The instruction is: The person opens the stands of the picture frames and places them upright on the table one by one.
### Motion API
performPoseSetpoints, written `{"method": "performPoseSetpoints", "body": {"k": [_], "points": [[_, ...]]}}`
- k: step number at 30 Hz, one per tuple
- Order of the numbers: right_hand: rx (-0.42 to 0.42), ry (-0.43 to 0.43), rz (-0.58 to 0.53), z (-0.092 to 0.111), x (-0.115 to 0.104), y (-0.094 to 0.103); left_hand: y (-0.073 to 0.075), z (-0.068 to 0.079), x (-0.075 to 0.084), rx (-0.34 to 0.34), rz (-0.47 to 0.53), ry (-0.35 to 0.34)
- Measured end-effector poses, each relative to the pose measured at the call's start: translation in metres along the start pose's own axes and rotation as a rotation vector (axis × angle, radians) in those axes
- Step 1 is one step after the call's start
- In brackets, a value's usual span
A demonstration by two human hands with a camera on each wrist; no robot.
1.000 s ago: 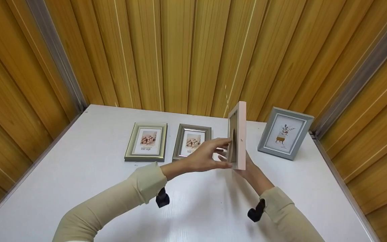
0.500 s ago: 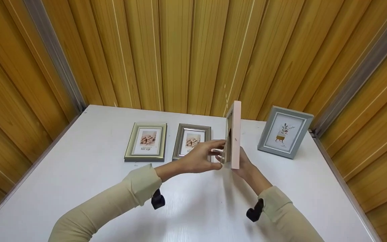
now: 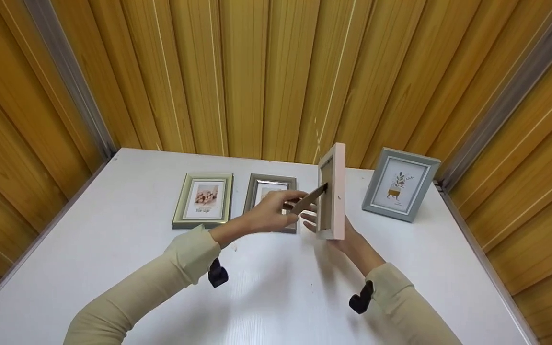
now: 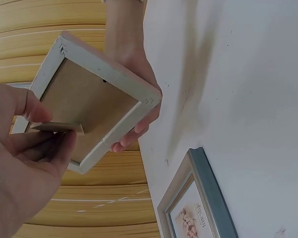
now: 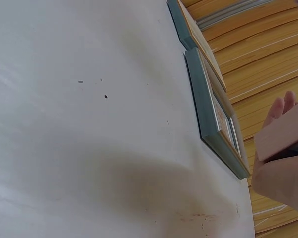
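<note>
In the head view a pink photo frame (image 3: 339, 191) is held upright above the white table, its brown back turned left. My right hand (image 3: 347, 238) grips its lower part from the right, with fingertips showing past the lower edge. My left hand (image 3: 271, 212) pinches the stand leg (image 3: 308, 200) on the frame's back. The left wrist view shows that leg (image 4: 59, 127) swung out from the backing board (image 4: 94, 94), between thumb and fingers. The pink frame's front is hidden. In the right wrist view only its pink edge (image 5: 283, 130) shows at the right.
A gold-green photo frame (image 3: 180, 203) and a grey-brown one (image 3: 250, 201) lie face up on the white table (image 3: 266, 306), the latter partly behind my left hand. At right a grey photo frame (image 3: 419, 189) stands leaning back. Wood-patterned walls (image 3: 247, 72) enclose the table.
My left hand has moved left and up, pulling the stand leg out from the frame's back. The pink frame has turned slightly, showing more of its back; my right hand keeps its grip.
</note>
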State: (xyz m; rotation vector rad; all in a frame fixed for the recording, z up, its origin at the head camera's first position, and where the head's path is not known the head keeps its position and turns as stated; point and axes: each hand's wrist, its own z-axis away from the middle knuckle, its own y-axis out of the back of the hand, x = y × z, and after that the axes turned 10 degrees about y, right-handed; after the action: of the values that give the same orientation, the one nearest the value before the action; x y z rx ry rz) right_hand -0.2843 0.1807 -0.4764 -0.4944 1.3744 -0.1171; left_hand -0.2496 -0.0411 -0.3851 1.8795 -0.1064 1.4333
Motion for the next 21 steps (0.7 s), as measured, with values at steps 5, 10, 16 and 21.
{"method": "performPoseSetpoints", "body": {"k": [5, 10, 16, 21], "points": [[0.048, -0.011, -0.003, -0.001, -0.004, 0.000, 0.003, -0.002, 0.000, 0.016, -0.016, -0.001], [0.047, 0.004, -0.009, -0.001, -0.010, 0.002, 0.002, -0.004, 0.000, 0.026, -0.025, -0.024], [0.113, 0.029, -0.040, 0.003, -0.017, 0.008, -0.002, -0.003, 0.006, 0.105, -0.144, -0.080], [0.178, 0.075, 0.138, 0.007, -0.021, 0.011, -0.012, -0.005, 0.015, 0.143, -0.053, -0.104]]}}
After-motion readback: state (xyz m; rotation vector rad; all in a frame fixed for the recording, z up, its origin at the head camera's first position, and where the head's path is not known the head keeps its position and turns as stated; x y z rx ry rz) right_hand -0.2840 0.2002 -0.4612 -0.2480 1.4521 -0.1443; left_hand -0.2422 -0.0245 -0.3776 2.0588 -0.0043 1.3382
